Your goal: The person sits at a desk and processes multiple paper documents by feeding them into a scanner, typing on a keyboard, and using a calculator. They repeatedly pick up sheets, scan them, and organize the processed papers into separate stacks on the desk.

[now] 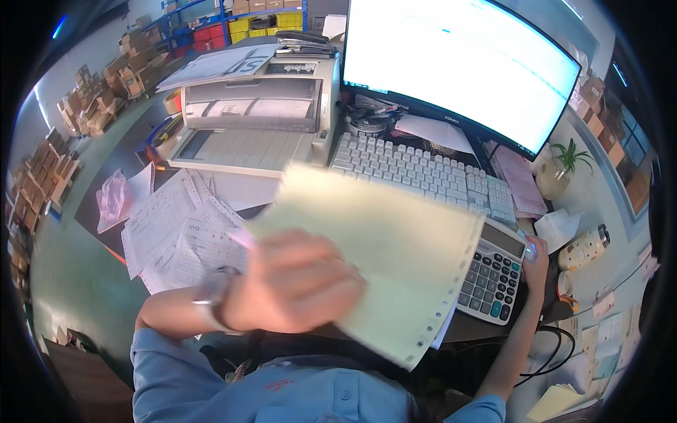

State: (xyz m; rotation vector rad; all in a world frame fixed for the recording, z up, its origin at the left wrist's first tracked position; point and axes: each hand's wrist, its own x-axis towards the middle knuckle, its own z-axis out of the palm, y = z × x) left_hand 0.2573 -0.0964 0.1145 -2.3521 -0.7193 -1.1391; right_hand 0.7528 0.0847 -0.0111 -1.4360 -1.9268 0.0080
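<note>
My left hand, closed and smeared by motion, holds a pale yellow perforated form up over the desk's front edge. The form covers part of the keyboard and of the calculator's left side. A whitish layer shows beneath its lower right edge. Beside the left knuckles is a thin pink strip; I cannot tell if it is paper or a pen. To the right of the grey calculator, my right hand curls over what looks like a small computer mouse, mostly hidden by the fingers.
A dot-matrix printer stands at the back left, with printed forms spread in front. The white keyboard lies under a large lit monitor. A potted plant and a patterned bottle stand at the right.
</note>
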